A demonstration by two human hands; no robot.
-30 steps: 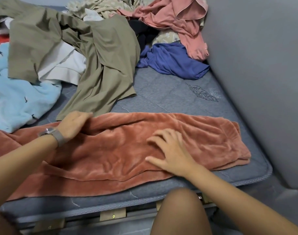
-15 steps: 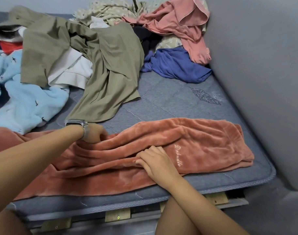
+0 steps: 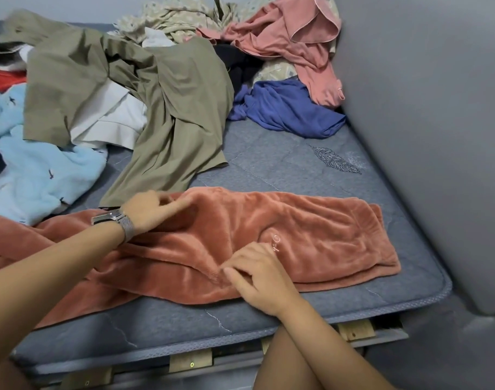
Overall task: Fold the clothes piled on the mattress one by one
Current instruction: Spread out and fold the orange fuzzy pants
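Both hands pinch rust fleece trousers (image 3: 311,235) on grey quilted mattress (image 3: 282,164) beside a grey wall (image 3: 423,108)

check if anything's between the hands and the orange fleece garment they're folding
Nothing visible is. The left hand already grips the far edge of the orange fleece garment, and the right hand pinches its near edge. The olive garment lies just behind the left hand, on the mattress, not between hand and fleece.
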